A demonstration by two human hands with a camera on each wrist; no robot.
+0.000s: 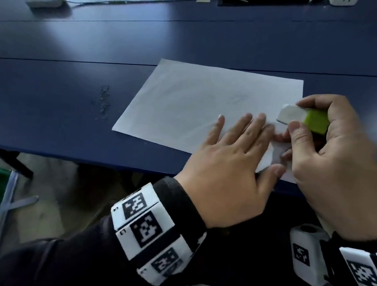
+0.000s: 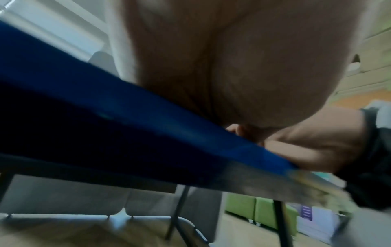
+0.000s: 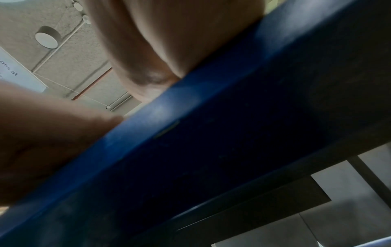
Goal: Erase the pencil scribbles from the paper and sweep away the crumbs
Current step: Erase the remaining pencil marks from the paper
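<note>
Nearest, left hand (image 1: pixel 228 168) presses flat, fingers (image 1: pixel 247 127) straight, on the paper (image 1: pixel 186 102) lying on the blue surface (image 1: pixel 51 91). Just beside them, right hand (image 1: pixel 339 159) pinches the eraser (image 1: pixel 302 116) over the paper's right edge. Crumbs (image 1: pixel 104 99) lie left of the sheet.

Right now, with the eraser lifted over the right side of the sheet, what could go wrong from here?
1. The paper overhangs the table's near edge; only the flat left hand pins it, so a hard stroke could crease or tear it.
2. Faint scribbles remain mid-sheet and are easily missed.
3. The crumbs lie on the table left of the paper; a careless sweep could scatter them.
The right hand grips the eraser.
</note>
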